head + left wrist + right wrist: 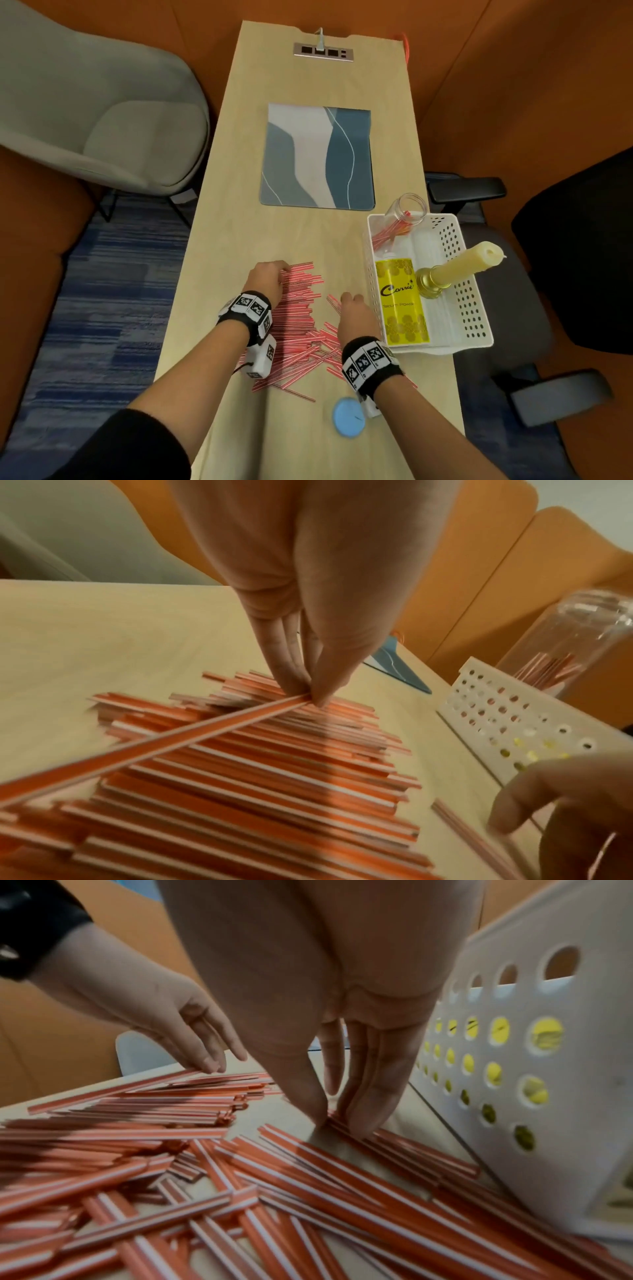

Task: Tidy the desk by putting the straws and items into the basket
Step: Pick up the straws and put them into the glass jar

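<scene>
I see a worktop (239, 192) of pale wood grain with a smooth matt finish. The straws (301, 325) look like thin plastic, striped red and white, slightly glossy in my wrist views. The basket (474, 308) is white moulded plastic, matt, pierced with round holes. In it I see a clear glass or plastic jar (409, 205), I cannot tell which, a waxy cream candle (469, 262) in a shiny brass-like metal holder (430, 282), and a glossy yellow powder tin (402, 301). The mat (317, 156) looks smooth and matt. The blue lid (348, 416) seems plastic.
</scene>
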Demonstrator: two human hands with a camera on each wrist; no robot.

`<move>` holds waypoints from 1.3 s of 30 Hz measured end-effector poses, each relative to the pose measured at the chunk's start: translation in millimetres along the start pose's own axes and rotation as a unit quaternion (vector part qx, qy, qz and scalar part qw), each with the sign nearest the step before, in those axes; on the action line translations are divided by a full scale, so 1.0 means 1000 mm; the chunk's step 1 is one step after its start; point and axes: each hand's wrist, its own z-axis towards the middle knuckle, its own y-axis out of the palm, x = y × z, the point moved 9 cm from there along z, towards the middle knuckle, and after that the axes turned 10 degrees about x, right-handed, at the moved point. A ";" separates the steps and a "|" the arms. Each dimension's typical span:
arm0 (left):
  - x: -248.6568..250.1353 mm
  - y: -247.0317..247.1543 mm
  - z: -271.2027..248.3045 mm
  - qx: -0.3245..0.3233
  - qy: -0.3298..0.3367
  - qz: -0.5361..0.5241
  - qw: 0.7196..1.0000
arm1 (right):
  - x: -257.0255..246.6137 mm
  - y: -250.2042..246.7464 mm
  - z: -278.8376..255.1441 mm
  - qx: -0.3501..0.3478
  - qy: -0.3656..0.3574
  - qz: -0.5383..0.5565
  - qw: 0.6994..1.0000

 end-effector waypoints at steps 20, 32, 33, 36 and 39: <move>0.220 -0.160 0.021 0.080 0.245 -0.333 0.907 | 0.014 -0.033 -0.020 0.017 -0.030 0.086 0.996; 0.323 -0.120 0.043 0.057 0.314 -0.342 0.884 | 0.022 -0.053 -0.060 -0.001 -0.086 0.225 0.971; 0.324 -0.115 0.045 0.057 0.314 -0.341 0.884 | 0.022 -0.057 -0.061 -0.006 -0.089 0.238 0.967; 0.326 -0.106 0.047 0.060 0.311 -0.337 0.887 | 0.027 -0.071 -0.061 -0.003 -0.089 0.274 0.958; 0.330 -0.108 0.046 0.060 0.317 -0.349 0.880 | 0.034 -0.083 -0.058 -0.001 -0.084 0.305 0.949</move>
